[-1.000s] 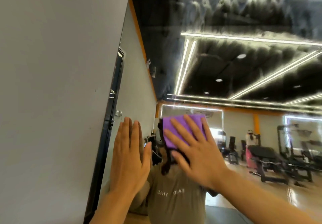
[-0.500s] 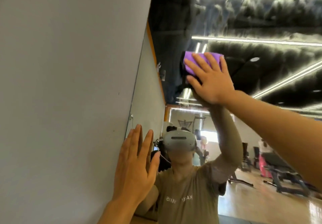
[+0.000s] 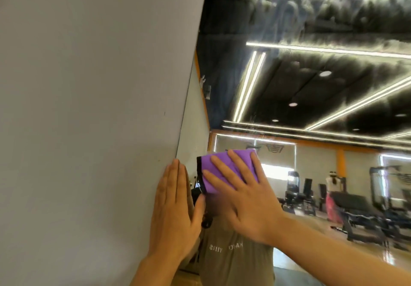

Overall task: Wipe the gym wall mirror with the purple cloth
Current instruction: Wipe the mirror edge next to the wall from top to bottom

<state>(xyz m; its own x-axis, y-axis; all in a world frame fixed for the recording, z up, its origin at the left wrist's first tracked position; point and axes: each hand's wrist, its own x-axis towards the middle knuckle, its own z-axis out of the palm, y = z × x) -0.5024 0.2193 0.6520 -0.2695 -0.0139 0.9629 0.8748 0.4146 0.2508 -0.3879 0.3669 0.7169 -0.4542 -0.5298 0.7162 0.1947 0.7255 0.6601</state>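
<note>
The wall mirror point(image 3: 311, 85) fills the right of the view and reflects a dark ceiling with light strips. Smeary streaks show on its upper part. A folded purple cloth point(image 3: 224, 170) with a black edge lies flat against the glass near the mirror's left edge. My right hand point(image 3: 242, 196) presses it there with straight, spread fingers. My left hand point(image 3: 175, 214) rests flat, fingers together, across the mirror's left edge where it meets the wall.
A plain grey wall point(image 3: 89, 107) takes up the left half. The mirror reflects my own torso in an olive shirt point(image 3: 235, 261), gym benches and machines point(image 3: 355, 208), and a distant person at the right.
My right hand has swept the cloth from high on the glass back down to beside my left hand. The left hand has stayed flat on the mirror's edge.
</note>
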